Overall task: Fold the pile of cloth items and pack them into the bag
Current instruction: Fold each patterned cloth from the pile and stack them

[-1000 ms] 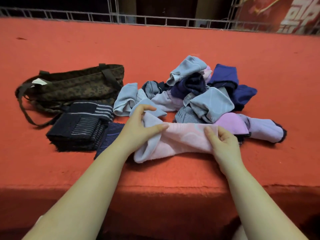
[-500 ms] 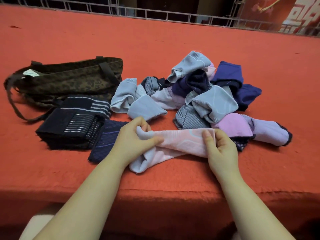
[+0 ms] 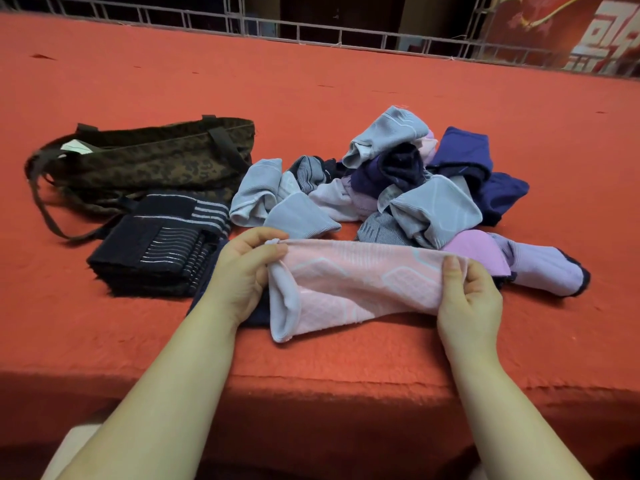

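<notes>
two bare forearms come in from the bottom edge, no sleeves anywhere below the fingers, down to the frame edge. no watch, no bracelet, no ring on either side.

left hand (image 3: pixel 242 275): thumb and knuckles are visible, nails short, no polish as far as i can tell. wrist behind the fingers is bare.

right hand (image 3: pixel 467 299): thumb nail is visible, short and plain. fingers are rounded and quite short. wrist and forearm behind the fingers also bare.

near the left elbow, far behind the fingers, there is a pale patch, prob. clothing, too blurred to tell.
</notes>
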Available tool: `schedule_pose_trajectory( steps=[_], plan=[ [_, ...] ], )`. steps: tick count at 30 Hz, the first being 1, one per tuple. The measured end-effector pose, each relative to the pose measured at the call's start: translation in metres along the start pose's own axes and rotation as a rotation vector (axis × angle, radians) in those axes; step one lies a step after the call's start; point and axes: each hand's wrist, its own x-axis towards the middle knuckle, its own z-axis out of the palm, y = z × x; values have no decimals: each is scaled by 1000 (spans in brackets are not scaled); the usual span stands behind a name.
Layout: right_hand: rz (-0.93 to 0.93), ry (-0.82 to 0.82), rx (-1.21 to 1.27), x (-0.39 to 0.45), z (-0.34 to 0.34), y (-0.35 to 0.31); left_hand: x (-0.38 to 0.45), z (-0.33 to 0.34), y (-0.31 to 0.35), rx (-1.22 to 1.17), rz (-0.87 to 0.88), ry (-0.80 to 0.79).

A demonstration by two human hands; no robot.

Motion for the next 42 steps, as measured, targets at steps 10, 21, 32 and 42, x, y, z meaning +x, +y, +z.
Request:
schedule_pose_trajectory(
  steps=[10, 21, 32, 42],
  plan=[
    [44, 73, -33, 3, -2, 3, -1, 1, -5, 319, 178, 136],
    [58, 102, -40, 2, -3, 2, 1, -1, -6, 326, 63, 109],
    [78, 92, -32, 3, -1, 3, 3, -1, -2, 113, 127, 240],
    [151, 72, -46, 6, 1, 2, -27, -1, 2, 1072, 786, -119]
  ],
)
